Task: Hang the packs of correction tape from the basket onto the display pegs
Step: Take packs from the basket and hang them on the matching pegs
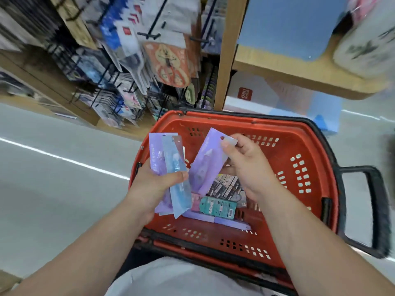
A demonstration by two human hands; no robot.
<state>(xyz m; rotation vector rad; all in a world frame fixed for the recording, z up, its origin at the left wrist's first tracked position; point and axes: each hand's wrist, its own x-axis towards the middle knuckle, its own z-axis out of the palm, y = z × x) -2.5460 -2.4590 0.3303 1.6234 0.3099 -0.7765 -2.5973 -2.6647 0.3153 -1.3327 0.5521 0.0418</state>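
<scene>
A red basket (pixel 303 144) with black handles sits on the floor in front of me. My left hand (pixel 156 184) grips a few long packs of correction tape (pixel 168 159), purple and light blue, over the basket's left side. My right hand (pixel 245 165) pinches the top of another purple pack (pixel 209 161) near its hang hole, holding it tilted above the basket. More packs (pixel 215 207), teal, pink and purple, lie on the basket's bottom. Black display pegs (pixel 149 35) with hanging goods stand up ahead at the left, blurred.
A wooden shelf post (pixel 226 60) rises just behind the basket, with a wooden shelf (pixel 299 71) to its right holding a blue board. White and blue boxes (pixel 277 97) sit beneath it. Grey floor (pixel 53 178) with a white line lies at the left.
</scene>
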